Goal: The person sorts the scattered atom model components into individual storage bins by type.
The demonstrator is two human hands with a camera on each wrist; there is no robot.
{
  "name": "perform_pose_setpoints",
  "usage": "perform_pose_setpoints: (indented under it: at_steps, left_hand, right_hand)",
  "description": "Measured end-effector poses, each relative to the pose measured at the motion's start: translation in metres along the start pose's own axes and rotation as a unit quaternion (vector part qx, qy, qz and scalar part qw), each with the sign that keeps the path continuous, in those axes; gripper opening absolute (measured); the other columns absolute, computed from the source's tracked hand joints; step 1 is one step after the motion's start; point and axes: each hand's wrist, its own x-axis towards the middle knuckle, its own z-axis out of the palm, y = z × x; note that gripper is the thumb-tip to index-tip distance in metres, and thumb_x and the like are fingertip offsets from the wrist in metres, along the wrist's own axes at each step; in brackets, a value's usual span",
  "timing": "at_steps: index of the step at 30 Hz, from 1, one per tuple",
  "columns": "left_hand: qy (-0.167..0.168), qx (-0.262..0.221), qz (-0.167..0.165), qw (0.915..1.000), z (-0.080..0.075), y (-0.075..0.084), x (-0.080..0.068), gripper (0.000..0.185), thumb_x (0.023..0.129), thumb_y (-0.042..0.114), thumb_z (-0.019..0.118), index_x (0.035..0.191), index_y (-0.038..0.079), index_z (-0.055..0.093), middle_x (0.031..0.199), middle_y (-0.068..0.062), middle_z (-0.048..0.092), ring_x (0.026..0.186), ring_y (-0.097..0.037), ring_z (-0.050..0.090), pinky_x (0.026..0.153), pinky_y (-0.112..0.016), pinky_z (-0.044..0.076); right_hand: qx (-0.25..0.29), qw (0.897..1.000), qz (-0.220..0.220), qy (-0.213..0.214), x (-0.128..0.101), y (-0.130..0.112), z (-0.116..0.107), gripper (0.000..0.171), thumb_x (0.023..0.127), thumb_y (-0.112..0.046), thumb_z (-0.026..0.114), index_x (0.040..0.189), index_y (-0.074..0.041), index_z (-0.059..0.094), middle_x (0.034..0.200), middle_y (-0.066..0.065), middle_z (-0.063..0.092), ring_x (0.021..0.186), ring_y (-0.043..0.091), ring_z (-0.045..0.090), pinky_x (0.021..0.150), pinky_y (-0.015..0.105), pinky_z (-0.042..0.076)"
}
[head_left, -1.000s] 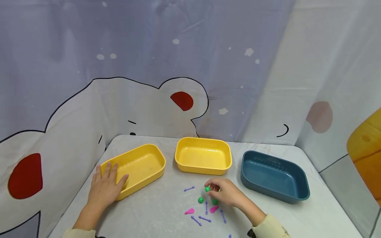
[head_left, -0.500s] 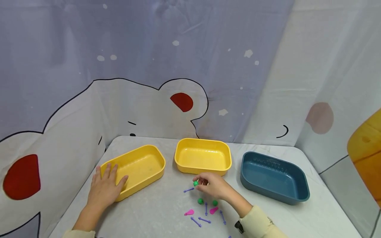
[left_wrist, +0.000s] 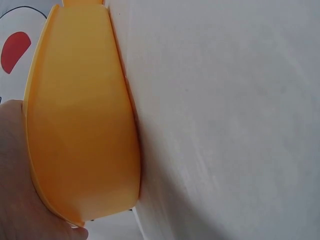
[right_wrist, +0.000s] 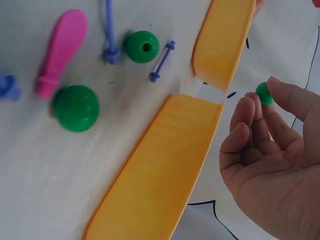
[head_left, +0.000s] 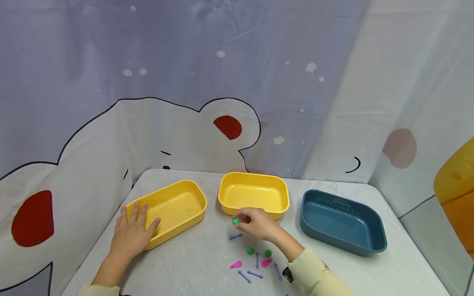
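Observation:
My right hand (head_left: 255, 224) pinches a green ball (head_left: 235, 221) between thumb and fingertips, just in front of the middle yellow tray (head_left: 255, 211). In the right wrist view the same green ball (right_wrist: 265, 93) shows at the tips of the thumb and index finger. My left hand (head_left: 130, 234) rests with spread fingers over the near rim of the left yellow tray (head_left: 174, 230). The left wrist view shows that tray's outer wall (left_wrist: 85, 115) with part of the hand at its edge. Two more green balls (head_left: 250, 250) lie on the table below my right hand.
Several purple rods (head_left: 243, 276) with knobbed ends and two pink paddle-shaped pieces (head_left: 235, 264) lie scattered near the balls. A dark blue tray (head_left: 342, 222) stands at the right of the white table (head_left: 192, 267). A printed curtain (head_left: 185, 53) hangs behind.
My right hand has carried the green ball leftward and away from me, from above the scattered pieces to the front of the middle tray. The left hand stays in place.

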Motion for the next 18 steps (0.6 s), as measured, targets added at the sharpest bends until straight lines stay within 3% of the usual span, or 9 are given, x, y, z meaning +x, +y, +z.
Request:
perform_pose_setpoints:
  at_steps: [18]
  left_hand:
    - [0.006, 0.002, -0.007, 1.0000, 0.000, 0.001, 0.000, 0.083, 0.104, 0.059, 0.036, 0.155, -0.006, 0.028, 0.159, -0.037, 0.018, 0.146, -0.061, -0.006, 0.115, -0.073, 0.004]
  right_hand:
    - [0.035, 0.999, 0.026, -0.015, 0.037, -0.017, 0.009, 0.012, 0.094, -0.022, 0.072, 0.106, -0.018, 0.073, 0.085, -0.009, 0.062, 0.081, 0.010, 0.055, 0.073, 0.025, 0.048]
